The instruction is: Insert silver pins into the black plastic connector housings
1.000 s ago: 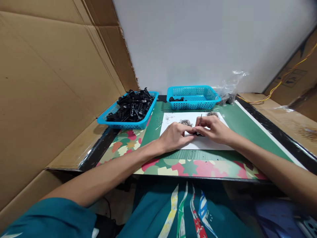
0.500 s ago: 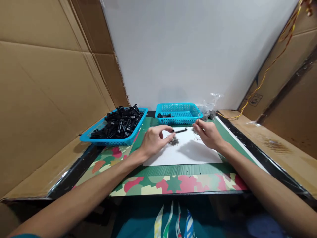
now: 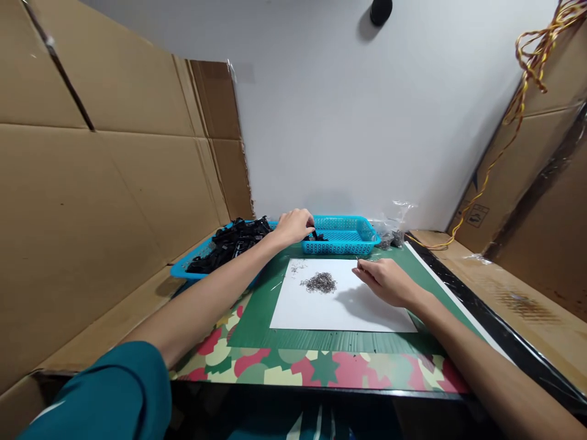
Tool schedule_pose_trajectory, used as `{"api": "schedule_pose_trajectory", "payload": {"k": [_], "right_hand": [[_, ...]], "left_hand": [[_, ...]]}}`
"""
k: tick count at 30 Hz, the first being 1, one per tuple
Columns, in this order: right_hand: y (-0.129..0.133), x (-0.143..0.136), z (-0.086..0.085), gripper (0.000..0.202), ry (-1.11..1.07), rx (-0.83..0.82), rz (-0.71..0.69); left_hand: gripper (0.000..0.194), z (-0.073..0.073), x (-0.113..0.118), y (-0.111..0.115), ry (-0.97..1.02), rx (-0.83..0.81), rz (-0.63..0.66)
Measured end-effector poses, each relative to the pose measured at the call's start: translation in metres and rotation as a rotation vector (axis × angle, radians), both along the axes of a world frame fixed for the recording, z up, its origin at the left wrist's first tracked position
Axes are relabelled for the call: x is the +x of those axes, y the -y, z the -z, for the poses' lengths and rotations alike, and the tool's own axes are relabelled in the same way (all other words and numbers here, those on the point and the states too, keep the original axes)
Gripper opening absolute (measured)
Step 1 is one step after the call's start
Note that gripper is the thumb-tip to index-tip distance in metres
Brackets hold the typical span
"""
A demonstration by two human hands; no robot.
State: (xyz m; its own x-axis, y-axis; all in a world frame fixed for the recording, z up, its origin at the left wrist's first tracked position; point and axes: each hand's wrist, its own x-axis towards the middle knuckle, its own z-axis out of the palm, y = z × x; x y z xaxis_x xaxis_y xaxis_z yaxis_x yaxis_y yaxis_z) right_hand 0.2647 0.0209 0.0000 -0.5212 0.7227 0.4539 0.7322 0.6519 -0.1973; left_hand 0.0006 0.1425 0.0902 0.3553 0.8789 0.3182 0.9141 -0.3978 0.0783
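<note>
My left hand [image 3: 294, 226] reaches over the left end of the far blue basket [image 3: 339, 248]. Its fingers are closed on a narrow black plastic part [image 3: 315, 234], just above a few similar pieces lying there. Over the right side of the white sheet, my right hand [image 3: 381, 281] is closed in a pinch. A thin tool [image 3: 358, 261] pokes out slightly at its fingertips, most of it hidden, so its kind is unclear. Left of that hand, a pile of tiny metal pieces [image 3: 321, 282] lies on the white sheet [image 3: 302, 315], with a few scattered ones [image 3: 297, 267] farther back.
A second blue basket [image 3: 183, 269], heaped with black plastic parts [image 3: 238, 243], stands on the left, partly behind my left arm. Clear plastic bags [image 3: 392, 235] sit right of the far basket. Cardboard walls [image 3: 137, 183] flank the table, and yellow-red wires [image 3: 486, 183] hang at right.
My left hand has moved from above the white sheet, away from me, to the far basket with the black part. My right hand stays near the sheet's right side. The view has tilted up.
</note>
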Motion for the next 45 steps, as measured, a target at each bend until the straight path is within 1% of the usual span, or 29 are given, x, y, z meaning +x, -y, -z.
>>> {"api": "schedule_pose_trajectory", "payload": {"k": [3, 6, 8, 10, 12, 14, 16, 18, 21, 24, 26, 28, 30, 32, 35, 36, 37, 38, 40, 42, 45], "right_hand": [[0.000, 0.001, 0.000, 0.041, 0.023, -0.008, 0.017], [0.001, 0.001, 0.001, 0.043, 0.032, -0.005, 0.038], [0.001, 0.001, 0.001, 0.044, 0.036, -0.009, 0.050], [0.002, 0.002, 0.002, 0.044, 0.038, -0.030, 0.060], [0.001, 0.004, 0.003, 0.042, 0.041, -0.064, 0.065], [0.001, 0.005, 0.005, 0.041, 0.044, -0.100, 0.074], [0.000, 0.007, 0.007, 0.040, 0.050, -0.139, 0.083], [-0.002, 0.008, 0.010, 0.039, 0.049, -0.171, 0.070], [-0.003, 0.009, 0.013, 0.039, 0.057, -0.175, 0.071], [-0.003, 0.009, 0.014, 0.040, 0.084, -0.166, 0.074], [-0.003, 0.010, 0.015, 0.040, 0.075, -0.163, 0.071], [-0.004, 0.012, 0.015, 0.039, 0.038, -0.164, 0.067], [-0.005, 0.013, 0.015, 0.038, -0.012, -0.173, 0.063], [-0.007, 0.014, 0.016, 0.037, -0.055, -0.198, 0.060], [-0.008, 0.013, 0.015, 0.038, -0.116, -0.263, 0.045], [-0.008, 0.013, 0.014, 0.038, -0.131, -0.288, 0.033], [-0.009, 0.014, 0.014, 0.038, -0.143, -0.312, 0.020], [-0.009, 0.014, 0.014, 0.037, -0.151, -0.332, 0.009], [-0.011, 0.016, 0.014, 0.034, -0.167, -0.353, 0.002], [-0.015, 0.015, 0.016, 0.029, -0.180, -0.349, 0.003], [-0.018, 0.004, 0.019, 0.027, -0.210, -0.313, 0.045]], "left_hand": [[0.028, 0.003, -0.004, 0.000, -0.009, -0.020, 0.041], [0.034, -0.005, -0.026, 0.002, 0.004, 0.014, -0.009], [0.033, -0.015, -0.050, 0.002, 0.007, 0.031, -0.091], [0.030, -0.028, -0.080, 0.000, -0.012, 0.009, -0.163], [0.024, -0.039, -0.112, 0.000, -0.047, -0.062, -0.212], [0.017, -0.046, -0.140, 0.003, -0.090, -0.175, -0.213], [0.014, -0.047, -0.161, 0.008, -0.118, -0.279, -0.175], [0.017, -0.044, -0.176, 0.016, -0.126, -0.332, -0.126], [0.025, -0.037, -0.189, 0.025, -0.118, -0.328, -0.083], [0.029, -0.032, -0.195, 0.029, -0.104, -0.316, -0.049], [0.031, -0.033, -0.198, 0.030, -0.094, -0.309, -0.029], [0.033, -0.037, -0.199, 0.031, -0.083, -0.289, -0.026], [0.034, -0.045, -0.199, 0.033, -0.056, -0.248, -0.039], [0.033, -0.054, -0.196, 0.039, -0.010, -0.173, -0.056], [0.027, -0.065, -0.182, 0.053, 0.066, -0.016, -0.069], [0.026, -0.066, -0.174, 0.059, 0.104, 0.021, -0.053], [0.028, -0.065, -0.164, 0.065, 0.164, 0.027, -0.011], [0.030, -0.063, -0.154, 0.071, 0.238, 0.008, 0.043], [0.032, -0.052, -0.131, 0.083, 0.384, -0.102, 0.190], [0.028, -0.037, -0.107, 0.091, 0.529, -0.245, 0.331], [0.022, -0.007, -0.070, 0.094, 0.672, -0.416, 0.453]]}}
